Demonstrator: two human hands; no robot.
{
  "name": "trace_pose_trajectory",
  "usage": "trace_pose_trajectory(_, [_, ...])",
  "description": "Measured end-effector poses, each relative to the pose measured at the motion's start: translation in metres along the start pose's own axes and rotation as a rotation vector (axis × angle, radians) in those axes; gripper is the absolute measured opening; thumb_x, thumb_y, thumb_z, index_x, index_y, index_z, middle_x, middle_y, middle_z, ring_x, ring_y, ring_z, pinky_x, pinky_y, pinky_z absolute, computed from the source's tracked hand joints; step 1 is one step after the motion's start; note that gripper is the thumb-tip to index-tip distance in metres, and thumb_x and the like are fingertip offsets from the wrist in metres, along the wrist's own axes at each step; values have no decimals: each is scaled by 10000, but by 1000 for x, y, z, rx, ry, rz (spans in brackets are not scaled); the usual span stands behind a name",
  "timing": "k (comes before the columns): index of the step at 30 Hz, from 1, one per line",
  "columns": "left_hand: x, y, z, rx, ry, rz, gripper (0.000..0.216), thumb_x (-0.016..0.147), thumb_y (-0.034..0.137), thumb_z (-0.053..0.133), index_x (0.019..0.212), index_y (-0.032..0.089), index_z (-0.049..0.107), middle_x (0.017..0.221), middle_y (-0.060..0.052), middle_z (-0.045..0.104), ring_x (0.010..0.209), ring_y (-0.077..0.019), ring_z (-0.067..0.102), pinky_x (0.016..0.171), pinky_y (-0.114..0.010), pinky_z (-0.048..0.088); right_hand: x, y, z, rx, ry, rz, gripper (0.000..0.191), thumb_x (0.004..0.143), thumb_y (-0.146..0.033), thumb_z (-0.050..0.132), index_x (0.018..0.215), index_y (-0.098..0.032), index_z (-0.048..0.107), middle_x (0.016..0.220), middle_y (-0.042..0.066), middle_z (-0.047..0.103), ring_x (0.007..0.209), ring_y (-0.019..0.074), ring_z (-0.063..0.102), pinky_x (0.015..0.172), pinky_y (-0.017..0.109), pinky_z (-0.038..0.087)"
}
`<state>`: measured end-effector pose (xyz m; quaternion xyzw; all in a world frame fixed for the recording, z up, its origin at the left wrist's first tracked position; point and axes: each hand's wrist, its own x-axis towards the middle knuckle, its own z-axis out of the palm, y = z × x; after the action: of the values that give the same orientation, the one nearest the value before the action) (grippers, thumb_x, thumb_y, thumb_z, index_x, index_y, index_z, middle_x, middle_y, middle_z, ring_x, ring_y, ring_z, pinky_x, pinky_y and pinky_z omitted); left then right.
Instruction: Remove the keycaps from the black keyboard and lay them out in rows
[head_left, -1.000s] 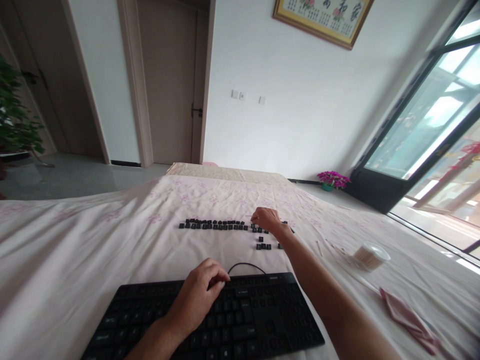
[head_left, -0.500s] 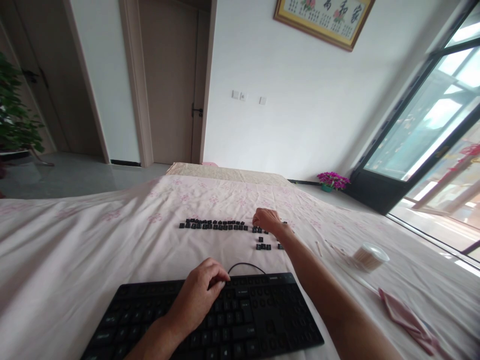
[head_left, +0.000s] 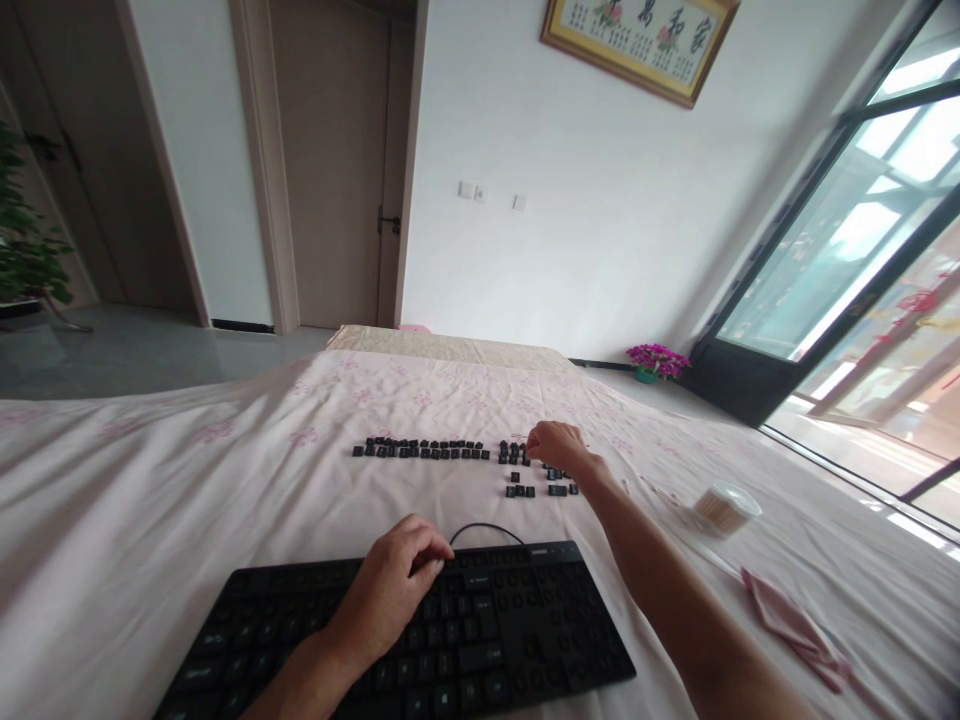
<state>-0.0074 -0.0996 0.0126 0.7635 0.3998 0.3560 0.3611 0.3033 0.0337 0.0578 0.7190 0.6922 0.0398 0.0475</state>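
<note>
A black keyboard (head_left: 536, 625) lies in front of me, with several keycaps gone from its right part. My left hand (head_left: 401, 570) rests over its upper middle, thumb and fingertips pinched together near the back edge. Whether something small is between them cannot be seen. Farther off, loose black keycaps (head_left: 420, 452) lie in rows on the cloth. A smaller group of keycaps (head_left: 514, 477) sits to their right. My right hand (head_left: 556, 445) is over that right-hand group, its fingers curled down and closed among the keycaps. Its fingertips are partly hidden.
Right of my forearm stand a clear tub of cotton swabs (head_left: 726, 510), a few loose swabs (head_left: 660, 492) and a folded pink cloth (head_left: 795, 630). A black cable (head_left: 484, 525) loops behind the keyboard. The wrinkled floral cloth (head_left: 315, 500) covers the surface.
My right hand has shifted slightly right over the keycaps, uncovering more of the group on its left. My left hand stays in place on the keyboard. The view has turned slightly.
</note>
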Motion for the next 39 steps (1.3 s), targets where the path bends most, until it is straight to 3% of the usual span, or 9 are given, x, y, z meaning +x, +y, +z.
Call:
trace_pose_trajectory(19, [0, -2, 1, 2, -10, 7, 176, 760, 90, 500, 788, 197, 636, 885, -19, 614, 804, -150, 586, 750, -247, 460, 4, 1, 15, -6, -45, 16, 205, 706, -281, 611, 865, -272, 740, 920, 37, 706, 861, 206, 629, 677, 249, 393])
trace_pose_trajectory(28, [1, -4, 1, 5, -9, 9, 177, 762, 91, 503, 789, 204, 636, 882, -12, 611, 797, -145, 586, 747, -244, 459, 5, 9, 10, -1, -42, 31, 195, 689, -274, 639, 852, -259, 746, 888, 39, 714, 853, 207, 636, 662, 240, 384])
trace_pose_trajectory(39, [0, -4, 2, 2, -11, 6, 179, 763, 88, 503, 790, 205, 636, 887, -8, 611, 801, -142, 588, 749, -241, 459, 2, -19, 13, 36, -6, -28, 208, 739, -315, 596, 875, -258, 742, 906, 47, 706, 857, 198, 624, 661, 233, 368])
